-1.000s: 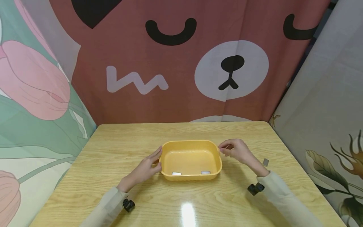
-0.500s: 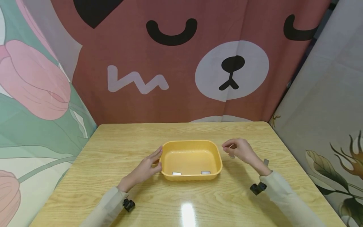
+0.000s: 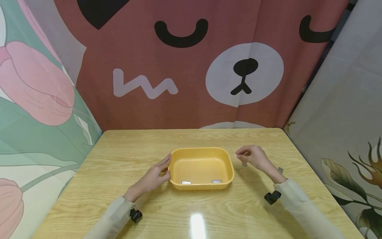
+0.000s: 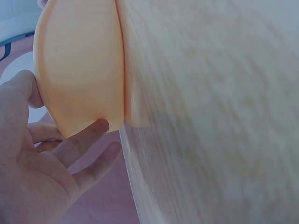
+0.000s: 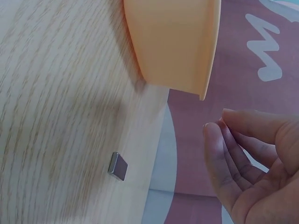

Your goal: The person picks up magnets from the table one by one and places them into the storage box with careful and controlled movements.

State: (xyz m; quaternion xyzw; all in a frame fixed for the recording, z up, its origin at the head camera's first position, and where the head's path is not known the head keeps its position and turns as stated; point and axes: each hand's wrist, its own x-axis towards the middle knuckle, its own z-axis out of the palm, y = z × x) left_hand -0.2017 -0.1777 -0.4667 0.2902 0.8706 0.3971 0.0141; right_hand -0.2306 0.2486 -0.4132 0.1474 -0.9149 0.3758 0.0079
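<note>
A yellow plastic basin (image 3: 201, 186) stands mid-table, with two small pale rectangular pieces, one at left (image 3: 186, 182) and one at right (image 3: 217, 181), by its front inner wall. My left hand (image 3: 151, 179) holds the basin's left end. In the left wrist view, its fingertips touch the outer wall (image 4: 81, 65). My right hand (image 3: 253, 157) hovers right of the basin, apart from it, thumb and fingertips close together. Nothing shows between them in the right wrist view. Below that hand lies a small grey metallic rectangular block (image 5: 118, 166) on the table.
Another small grey piece (image 3: 280, 170) lies farther right, partly behind the right forearm. The wooden table (image 3: 131, 146) ends against a brown bear-print curtain (image 3: 191, 113). Printed cloths hang at both sides.
My right hand has drawn back from the basin's right rim, slightly rightward. The grey block beneath it has come into view. My left hand and the basin stay in place.
</note>
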